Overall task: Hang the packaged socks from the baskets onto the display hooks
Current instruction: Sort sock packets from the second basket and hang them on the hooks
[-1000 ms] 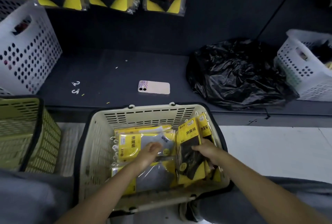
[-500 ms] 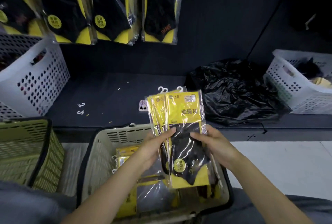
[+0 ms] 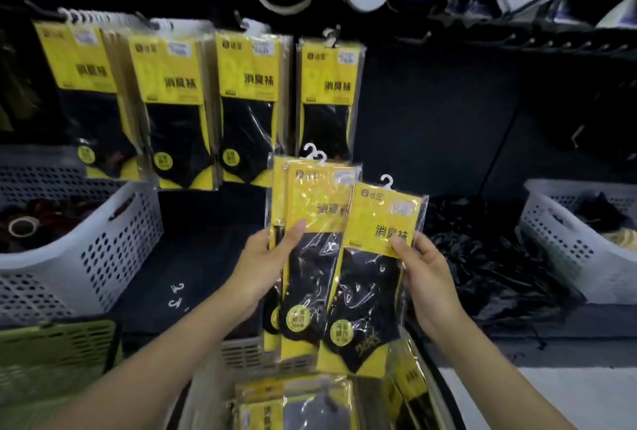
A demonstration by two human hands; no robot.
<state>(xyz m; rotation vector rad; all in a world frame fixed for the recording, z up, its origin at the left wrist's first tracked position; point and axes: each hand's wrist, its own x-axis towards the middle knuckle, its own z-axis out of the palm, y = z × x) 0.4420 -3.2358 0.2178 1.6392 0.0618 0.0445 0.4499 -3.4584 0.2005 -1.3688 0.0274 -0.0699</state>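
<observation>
My left hand (image 3: 267, 259) grips a small stack of yellow-and-black sock packs (image 3: 310, 250) with white hangers on top. My right hand (image 3: 425, 278) pinches a single sock pack (image 3: 372, 278), fanned out to the right of the stack. Both are held up over the beige basket (image 3: 248, 357), where more sock packs (image 3: 293, 405) lie. On the dark wall behind, several rows of the same packs hang from display hooks (image 3: 331, 35); the rightmost hanging row (image 3: 327, 98) is just above my stack.
A white perforated basket (image 3: 113, 250) stands at the left on the dark shelf, another white basket (image 3: 565, 240) at the right. A black plastic bag (image 3: 482, 257) lies between. A green basket (image 3: 58, 353) sits lower left. Loose white hangers (image 3: 176, 295) lie on the shelf.
Both hands lifted the packs out of the basket and raised them toward the wall. The right hand has pulled one pack apart from the stack. My view tilted up to the hooks.
</observation>
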